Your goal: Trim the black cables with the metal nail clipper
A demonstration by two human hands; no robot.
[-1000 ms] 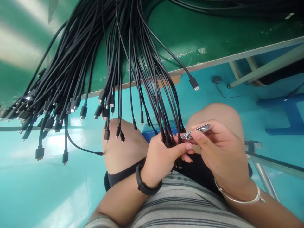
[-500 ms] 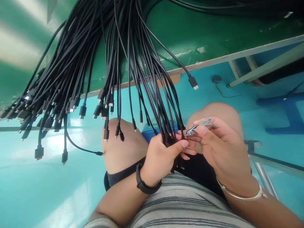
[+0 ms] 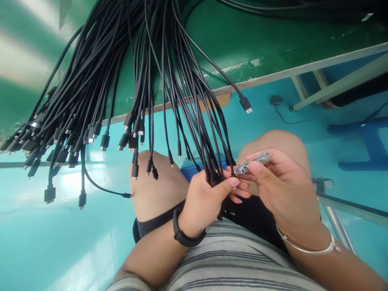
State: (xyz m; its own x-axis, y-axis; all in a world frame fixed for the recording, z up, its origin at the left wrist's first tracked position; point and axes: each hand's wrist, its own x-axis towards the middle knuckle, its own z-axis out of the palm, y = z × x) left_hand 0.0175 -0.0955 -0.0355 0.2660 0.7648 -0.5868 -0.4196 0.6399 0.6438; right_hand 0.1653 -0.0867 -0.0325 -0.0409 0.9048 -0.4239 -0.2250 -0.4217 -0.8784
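Head view: we see our left hand (image 3: pixel 206 204) gripping a bunch of black cables (image 3: pixel 165 81) and our right hand (image 3: pixel 281 190) pinching small metal nail clippers (image 3: pixel 251 163), with many cable ends (image 3: pixel 105 141) left hanging free

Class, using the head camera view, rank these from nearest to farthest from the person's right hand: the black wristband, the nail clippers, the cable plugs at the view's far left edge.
1. Nail clippers: held in the right hand, right of centre.
2. Black wristband: on the left wrist, lower centre.
3. Cable plugs: far left edge.
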